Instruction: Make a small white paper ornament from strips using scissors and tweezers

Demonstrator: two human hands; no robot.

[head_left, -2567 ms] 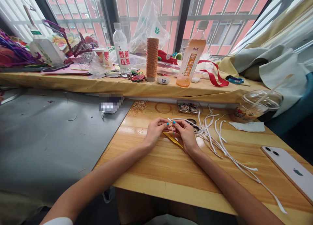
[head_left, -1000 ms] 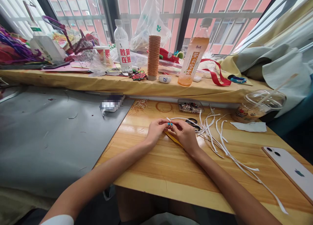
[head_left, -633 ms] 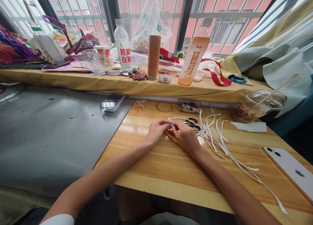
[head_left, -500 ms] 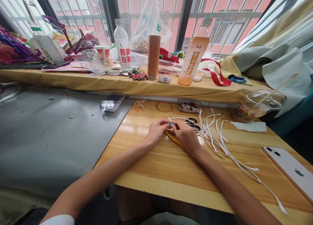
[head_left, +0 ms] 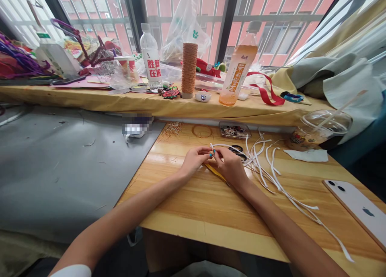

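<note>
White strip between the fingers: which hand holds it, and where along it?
Both. The left hand and right hand pinch the white strip at its near end with their fingertips; the rest trails right over the scissors.

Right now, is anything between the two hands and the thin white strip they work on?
Nothing visible: left hand and right hand both pinch the thin white strip directly; black-handled scissors lie just beyond.
</note>
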